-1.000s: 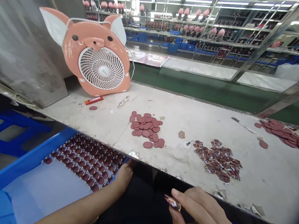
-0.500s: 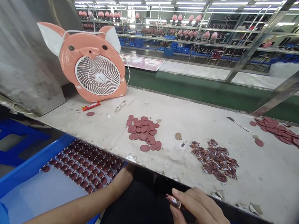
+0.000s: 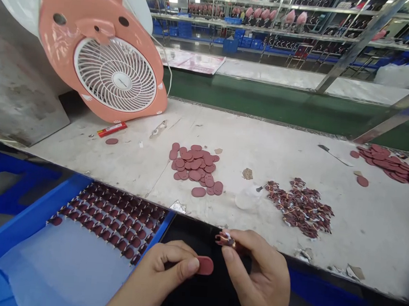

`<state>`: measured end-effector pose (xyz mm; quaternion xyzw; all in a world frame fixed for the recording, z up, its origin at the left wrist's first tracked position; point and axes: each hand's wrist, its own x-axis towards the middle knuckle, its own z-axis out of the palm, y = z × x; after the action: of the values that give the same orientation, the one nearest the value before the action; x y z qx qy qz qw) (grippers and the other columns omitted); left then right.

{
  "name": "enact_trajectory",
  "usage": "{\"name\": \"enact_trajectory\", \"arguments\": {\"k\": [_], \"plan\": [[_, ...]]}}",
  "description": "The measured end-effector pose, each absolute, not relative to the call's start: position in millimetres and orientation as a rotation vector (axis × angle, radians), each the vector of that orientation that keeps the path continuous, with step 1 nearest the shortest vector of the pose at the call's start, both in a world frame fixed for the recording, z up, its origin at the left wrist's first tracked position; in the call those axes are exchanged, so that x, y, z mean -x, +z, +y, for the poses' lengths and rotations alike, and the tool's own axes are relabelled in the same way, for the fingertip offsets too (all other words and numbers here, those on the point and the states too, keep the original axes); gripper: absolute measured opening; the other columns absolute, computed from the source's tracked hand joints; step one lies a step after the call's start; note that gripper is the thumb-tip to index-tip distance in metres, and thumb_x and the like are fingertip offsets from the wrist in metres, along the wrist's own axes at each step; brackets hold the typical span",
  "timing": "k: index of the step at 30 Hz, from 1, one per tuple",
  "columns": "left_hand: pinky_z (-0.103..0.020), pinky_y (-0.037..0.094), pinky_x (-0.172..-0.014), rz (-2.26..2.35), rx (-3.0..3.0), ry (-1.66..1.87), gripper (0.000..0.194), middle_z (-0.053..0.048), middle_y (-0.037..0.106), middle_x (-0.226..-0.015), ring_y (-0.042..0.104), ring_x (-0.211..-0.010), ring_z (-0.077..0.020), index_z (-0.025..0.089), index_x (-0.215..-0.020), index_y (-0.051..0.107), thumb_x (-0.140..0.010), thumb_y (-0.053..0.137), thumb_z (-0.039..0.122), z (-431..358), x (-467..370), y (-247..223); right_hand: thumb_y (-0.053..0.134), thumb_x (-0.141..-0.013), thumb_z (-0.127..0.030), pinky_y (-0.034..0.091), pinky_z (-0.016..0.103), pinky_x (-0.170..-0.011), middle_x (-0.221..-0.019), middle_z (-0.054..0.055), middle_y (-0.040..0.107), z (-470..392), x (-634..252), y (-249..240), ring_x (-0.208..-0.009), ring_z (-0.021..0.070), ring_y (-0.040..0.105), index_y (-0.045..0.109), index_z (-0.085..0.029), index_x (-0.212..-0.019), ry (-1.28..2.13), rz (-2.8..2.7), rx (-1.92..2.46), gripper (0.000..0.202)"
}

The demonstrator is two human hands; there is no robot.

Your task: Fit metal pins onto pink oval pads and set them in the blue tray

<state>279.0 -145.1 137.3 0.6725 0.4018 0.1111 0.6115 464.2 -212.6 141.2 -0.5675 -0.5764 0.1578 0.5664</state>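
Between thumb and fingers, my left hand [image 3: 164,273] pinches a dark red oval disc [image 3: 206,265], its rounded end pointing right. Just across from it, my right hand [image 3: 261,272] grips a small brown figure-like piece [image 3: 224,239] with white and orange marks, by thumb and fingertips. The two pieces are apart, above a dark lap by the table's front edge. On the table [image 3: 281,144] lie a pile of similar red oval discs [image 3: 195,164] and, to its right, a heap of small brown pieces [image 3: 301,207].
At lower left, a blue bin [image 3: 15,245] holds rows of dark red pieces [image 3: 117,217] on a white sheet [image 3: 66,255]. A pig-shaped fan [image 3: 119,81] stands at back left. More red discs [image 3: 391,164] lie far right, near a thin blade-like tool [image 3: 334,155] and a metal post [image 3: 356,51].
My left hand has come up from the table's edge near the bin and now shows a red oval disc. My right hand has moved left and up with its small brown piece. The view has shifted.
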Motion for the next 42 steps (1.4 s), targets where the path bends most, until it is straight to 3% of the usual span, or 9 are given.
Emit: {"name": "enact_trajectory", "arguments": {"k": [5, 11, 15, 17, 22, 25, 31, 35, 42], "plan": [[-0.027, 0.047, -0.072, 0.868, -1.219, 0.413, 0.03, -0.003, 0.068, -0.071, 0.061, -0.071, -0.0172, 0.021, -0.063, 0.077, -0.082, 0.069, 0.044, -156, -286, 147, 0.062, -0.088, -0.019, 0.048, 0.014, -0.046, -0.056, -0.007, 0.061, -204, -446, 139, -0.042, 0.0067, 0.057, 0.066, -0.022, -0.101, 0.678, -1.273, 1.373, 0.013], [-0.019, 0.046, -0.047, 0.764, -0.775, 0.228, 0.057, -0.007, 0.073, -0.069, 0.061, -0.049, -0.0111, 0.015, -0.073, 0.077, -0.074, 0.062, 0.069, -157, -284, 138, 0.062, -0.092, -0.029, 0.042, 0.014, -0.04, -0.043, -0.008, 0.055, -201, -446, 141, -0.034, 0.0063, 0.051, 0.067, -0.02, -0.096, 1.002, -1.201, 1.344, 0.012], [-0.014, 0.034, -0.032, 0.542, -0.452, 0.087, 0.058, -0.01, 0.074, -0.062, 0.052, -0.034, -0.0063, 0.01, -0.077, 0.077, -0.066, 0.072, 0.067, -161, -287, 121, 0.066, -0.088, -0.032, 0.04, 0.015, -0.042, -0.044, -0.007, 0.056, -200, -452, 147, -0.035, 0.0058, 0.047, 0.072, -0.02, -0.093, 1.141, -1.242, 1.273, 0.014], [-0.013, 0.036, -0.034, 0.479, -0.355, 0.084, 0.053, -0.008, 0.074, -0.06, 0.05, -0.034, -0.0047, 0.008, -0.076, 0.078, -0.064, 0.078, 0.06, -165, -291, 115, 0.067, -0.086, -0.03, 0.041, 0.016, -0.043, -0.043, -0.007, 0.055, -200, -453, 148, -0.035, 0.0057, 0.045, 0.073, -0.02, -0.095, 1.155, -1.265, 1.254, 0.014], [-0.014, 0.05, -0.06, 0.413, -0.227, 0.087, 0.049, -0.004, 0.073, -0.064, 0.063, -0.055, -0.0066, 0.011, -0.066, 0.076, -0.055, 0.085, 0.057, -178, -303, 107, 0.066, -0.086, -0.026, 0.045, 0.019, -0.048, -0.045, -0.007, 0.052, -203, -447, 144, -0.039, 0.0073, 0.047, 0.073, -0.019, -0.096, 1.14, -1.295, 1.204, 0.014], [-0.015, 0.051, -0.06, 0.371, -0.166, 0.089, 0.048, -0.005, 0.073, -0.062, 0.064, -0.053, -0.0079, 0.009, -0.069, 0.078, -0.044, 0.093, 0.048, -180, -306, 105, 0.067, -0.085, -0.025, 0.048, 0.019, -0.048, -0.047, -0.006, 0.055, -202, -446, 143, -0.042, 0.0094, 0.055, 0.072, -0.02, -0.099, 1.109, -1.311, 1.172, 0.016], [-0.01, 0.048, -0.044, 0.392, -0.082, 0.22, 0.031, -0.006, 0.079, -0.069, 0.07, -0.052, -0.0087, 0.011, -0.082, 0.079, -0.063, 0.088, 0.033, -175, -294, 113, 0.068, -0.08, -0.013, 0.052, 0.02, -0.06, -0.075, 0.002, 0.068, -204, -466, 167, -0.064, 0.0118, 0.064, 0.075, -0.025, -0.097, 0.895, -1.299, 1.217, 0.022], [-0.009, 0.051, -0.046, 0.363, -0.056, 0.302, 0.021, -0.007, 0.08, -0.074, 0.072, -0.057, -0.0092, 0.014, -0.084, 0.077, -0.069, 0.084, 0.027, -176, -286, 118, 0.071, -0.074, -0.007, 0.051, 0.018, -0.054, -0.07, 0.001, 0.069, -212, -477, 182, -0.059, 0.0109, 0.064, 0.077, -0.025, -0.098, 1.053, -1.324, 1.155, 0.03], [-0.009, 0.05, -0.044, 0.362, -0.115, 0.35, 0.026, -0.006, 0.077, -0.073, 0.067, -0.053, -0.0075, 0.016, -0.087, 0.078, -0.066, 0.086, 0.03, -178, -283, 122, 0.074, -0.073, -0.01, 0.05, 0.02, -0.051, -0.068, -0.001, 0.068, -216, -470, 179, -0.054, 0.0112, 0.061, 0.075, -0.029, -0.095, 1.171, -1.185, 1.187, 0.03]]}}
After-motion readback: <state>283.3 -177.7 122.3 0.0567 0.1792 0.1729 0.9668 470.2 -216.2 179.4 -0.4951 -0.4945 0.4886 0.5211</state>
